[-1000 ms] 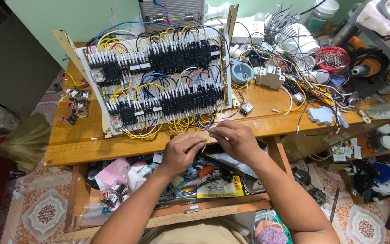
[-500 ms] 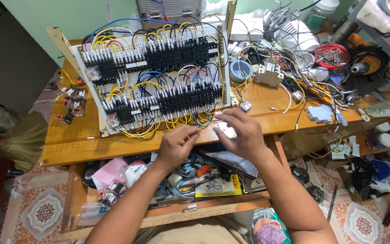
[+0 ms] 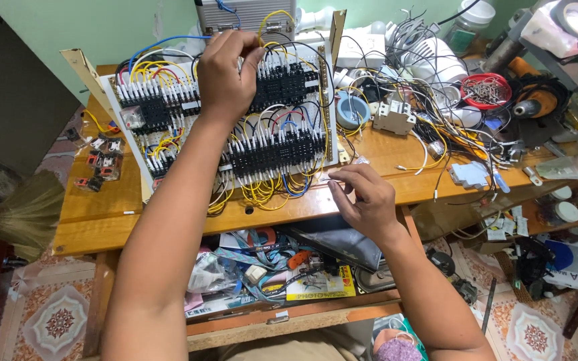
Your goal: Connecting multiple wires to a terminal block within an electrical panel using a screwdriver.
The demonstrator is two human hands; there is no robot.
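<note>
Up near the top of the wiring board (image 3: 235, 127), the left hand (image 3: 225, 70) is reaching in, its grip pressed together on something among the yellow wires (image 3: 168, 67), though the fingers are hiding what it is. The board is leaning on the wooden desk (image 3: 102, 207), tilted toward the person, which seems to be making the rows of black blocks (image 3: 275, 144) easy to reach. Closer in, the right hand (image 3: 362, 197) is hovering by the desk's front edge, its grip pinching a small clear piece (image 3: 334, 177) that is too tiny to make out. Farther right, loose cables (image 3: 436, 87) and a red bowl (image 3: 485, 90) are crowding the desk. Below, a messy shelf (image 3: 282, 267) is partly hiding behind the arms.
</note>
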